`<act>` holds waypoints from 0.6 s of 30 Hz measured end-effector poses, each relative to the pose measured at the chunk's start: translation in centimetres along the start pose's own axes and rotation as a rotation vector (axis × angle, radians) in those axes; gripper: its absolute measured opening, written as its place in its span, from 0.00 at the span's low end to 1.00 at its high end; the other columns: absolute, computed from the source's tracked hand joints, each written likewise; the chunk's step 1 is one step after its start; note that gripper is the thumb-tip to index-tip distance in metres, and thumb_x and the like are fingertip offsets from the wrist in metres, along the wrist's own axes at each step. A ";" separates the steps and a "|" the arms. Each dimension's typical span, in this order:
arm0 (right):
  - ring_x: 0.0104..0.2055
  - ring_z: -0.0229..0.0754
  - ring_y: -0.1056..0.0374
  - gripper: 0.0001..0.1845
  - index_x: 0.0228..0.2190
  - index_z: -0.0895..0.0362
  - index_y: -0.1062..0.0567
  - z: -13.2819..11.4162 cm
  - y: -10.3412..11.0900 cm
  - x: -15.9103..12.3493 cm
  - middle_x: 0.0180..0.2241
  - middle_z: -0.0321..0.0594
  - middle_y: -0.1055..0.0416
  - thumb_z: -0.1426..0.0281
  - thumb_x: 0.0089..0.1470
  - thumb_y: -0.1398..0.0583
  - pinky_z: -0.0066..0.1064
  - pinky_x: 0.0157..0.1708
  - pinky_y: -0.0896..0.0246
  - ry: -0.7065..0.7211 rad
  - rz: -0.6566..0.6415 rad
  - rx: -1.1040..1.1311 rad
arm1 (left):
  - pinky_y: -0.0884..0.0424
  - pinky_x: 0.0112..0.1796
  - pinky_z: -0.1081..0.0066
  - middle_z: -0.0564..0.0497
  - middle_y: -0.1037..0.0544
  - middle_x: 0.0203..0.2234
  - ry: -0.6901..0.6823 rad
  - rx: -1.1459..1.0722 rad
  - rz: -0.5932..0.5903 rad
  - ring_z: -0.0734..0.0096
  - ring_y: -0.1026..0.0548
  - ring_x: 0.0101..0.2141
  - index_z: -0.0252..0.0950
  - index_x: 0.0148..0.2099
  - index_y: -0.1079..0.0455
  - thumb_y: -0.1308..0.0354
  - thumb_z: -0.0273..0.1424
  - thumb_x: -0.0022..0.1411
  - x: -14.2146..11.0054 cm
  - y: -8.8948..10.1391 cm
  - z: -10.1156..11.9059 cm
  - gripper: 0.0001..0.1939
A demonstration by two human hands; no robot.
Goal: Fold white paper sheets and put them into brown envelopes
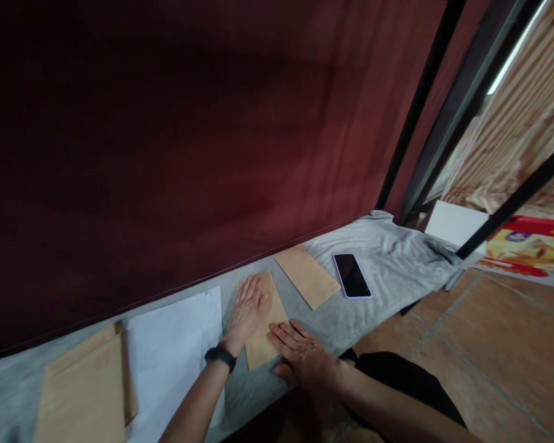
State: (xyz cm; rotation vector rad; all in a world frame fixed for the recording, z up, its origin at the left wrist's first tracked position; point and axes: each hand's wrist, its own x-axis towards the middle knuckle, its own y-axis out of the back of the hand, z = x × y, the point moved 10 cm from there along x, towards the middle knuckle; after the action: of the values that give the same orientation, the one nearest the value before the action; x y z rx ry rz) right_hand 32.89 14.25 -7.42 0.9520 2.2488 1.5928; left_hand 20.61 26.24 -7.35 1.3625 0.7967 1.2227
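Note:
A brown envelope (268, 335) lies on the grey cloth (397, 264) that covers the table. My left hand (248, 309) rests flat on its upper left part, fingers stretched out; a black band is on that wrist. My right hand (303, 352) lies flat over the envelope's lower right edge, fingers spread. A second brown envelope (307, 275) lies just beyond, to the right. White paper sheets (173, 351) lie left of my hands.
A black phone (351, 275) lies screen up right of the second envelope. A stack of brown envelopes (85, 394) sits at the far left. A dark red wall rises behind the table. A white sheet (456, 223) and a colourful box (529, 252) sit at the right, above a tiled floor.

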 end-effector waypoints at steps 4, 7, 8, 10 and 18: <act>0.71 0.48 0.53 0.36 0.68 0.58 0.46 0.0 0.1 0.1 0.69 0.47 0.51 0.51 0.67 0.51 0.45 0.70 0.63 -0.025 -0.071 0.059 | 0.47 0.65 0.56 0.45 0.40 0.68 -0.054 0.017 -0.076 0.63 0.45 0.68 0.35 0.72 0.50 0.66 0.40 0.73 3.1 -2.0 -0.5 0.30; 0.71 0.49 0.54 0.37 0.68 0.59 0.46 0.4 0.0 0.0 0.69 0.49 0.52 0.51 0.67 0.49 0.45 0.70 0.65 -0.028 -0.109 0.110 | 0.51 0.66 0.54 0.49 0.41 0.69 -0.078 0.025 -0.111 0.63 0.47 0.68 0.40 0.72 0.50 0.67 0.41 0.73 2.8 -2.8 -0.2 0.29; 0.71 0.50 0.54 0.38 0.68 0.59 0.46 0.6 0.0 0.0 0.69 0.50 0.52 0.51 0.66 0.47 0.45 0.70 0.65 -0.022 -0.122 0.130 | 0.51 0.66 0.55 0.51 0.43 0.69 -0.093 0.026 -0.123 0.63 0.48 0.69 0.41 0.72 0.51 0.67 0.41 0.73 2.5 -2.9 0.0 0.29; 0.71 0.50 0.54 0.39 0.68 0.58 0.46 1.0 -0.2 0.1 0.69 0.50 0.52 0.53 0.63 0.43 0.44 0.69 0.64 0.004 -0.162 0.176 | 0.52 0.66 0.57 0.53 0.44 0.70 -0.130 0.024 -0.150 0.66 0.49 0.69 0.43 0.72 0.52 0.66 0.42 0.74 1.6 -2.9 0.6 0.29; 0.61 0.41 0.36 0.18 0.53 0.57 0.25 2.9 1.5 1.7 0.57 0.45 0.28 0.70 0.64 0.45 0.32 0.61 0.45 0.069 -0.145 0.410 | 0.52 0.67 0.58 0.51 0.47 0.70 -0.252 0.002 -0.182 0.69 0.49 0.69 0.41 0.73 0.57 0.67 0.41 0.75 -2.2 -2.4 3.0 0.29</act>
State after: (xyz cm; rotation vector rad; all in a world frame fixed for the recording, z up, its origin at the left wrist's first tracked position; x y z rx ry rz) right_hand 33.70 17.78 -6.84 0.8067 2.6851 1.1425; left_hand 23.35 23.82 -9.82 1.3811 0.7255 0.8884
